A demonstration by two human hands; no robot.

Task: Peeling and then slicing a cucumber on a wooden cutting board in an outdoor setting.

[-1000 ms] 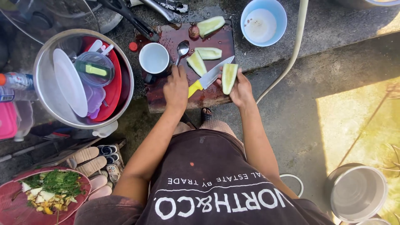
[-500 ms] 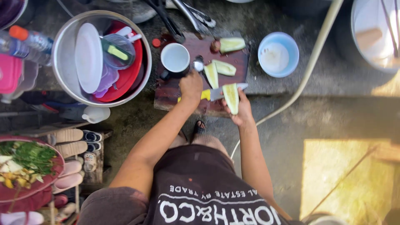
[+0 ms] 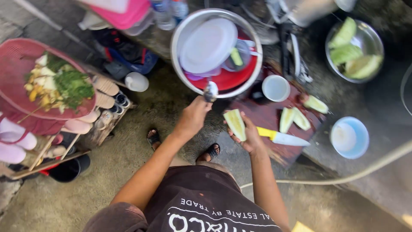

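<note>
Scooping stage, cucumber half in hand

I see my left hand (image 3: 193, 118) closed on a metal spoon (image 3: 210, 91); right hand (image 3: 248, 136) cups a cucumber half (image 3: 235, 123), cut face up, above the red cutting board (image 3: 266, 116). Yellow-handled knife (image 3: 281, 137) lies there. Judged next: spoon bowl must meet the seed line.

spoon (image 3: 210, 91) handle hidden in fist; knife (image 3: 283, 138) handle partly hidden.
</note>
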